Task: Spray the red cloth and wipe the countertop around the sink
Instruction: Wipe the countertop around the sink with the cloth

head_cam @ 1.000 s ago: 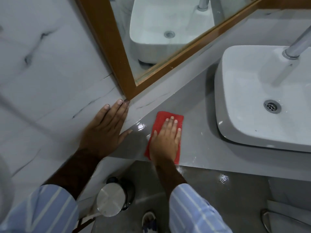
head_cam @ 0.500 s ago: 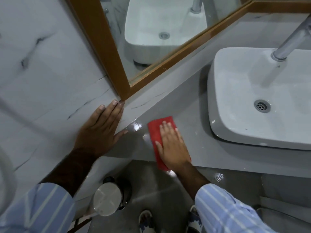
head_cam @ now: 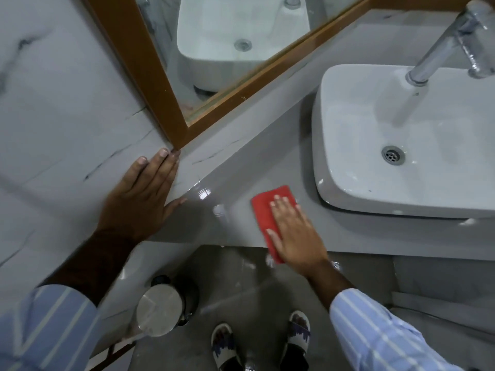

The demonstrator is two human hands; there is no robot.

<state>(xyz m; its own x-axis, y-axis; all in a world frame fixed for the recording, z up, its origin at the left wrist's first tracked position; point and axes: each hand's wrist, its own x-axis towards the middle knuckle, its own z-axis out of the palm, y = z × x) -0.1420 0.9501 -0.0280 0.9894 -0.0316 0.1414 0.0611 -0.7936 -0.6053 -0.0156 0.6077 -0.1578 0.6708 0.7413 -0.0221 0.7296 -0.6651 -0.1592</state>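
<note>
The red cloth [head_cam: 263,212] lies flat on the grey countertop [head_cam: 267,156], close to its front edge and just left of the white basin [head_cam: 348,167]. My right hand [head_cam: 296,231] presses down on the cloth with flat, spread fingers and covers its right half. My left hand [head_cam: 142,194] rests flat against the marble wall at the counter's left end, fingers extended, holding nothing. No spray bottle is in view.
A wood-framed mirror [head_cam: 171,103] stands along the back of the counter. A chrome tap [head_cam: 442,49] leans over the basin. Below the counter a steel pedal bin [head_cam: 160,314] sits on the floor beside my sandalled feet [head_cam: 262,341].
My right hand has slid the red cloth to the right along the counter's front edge, toward the basin. My left hand has stayed on the wall.
</note>
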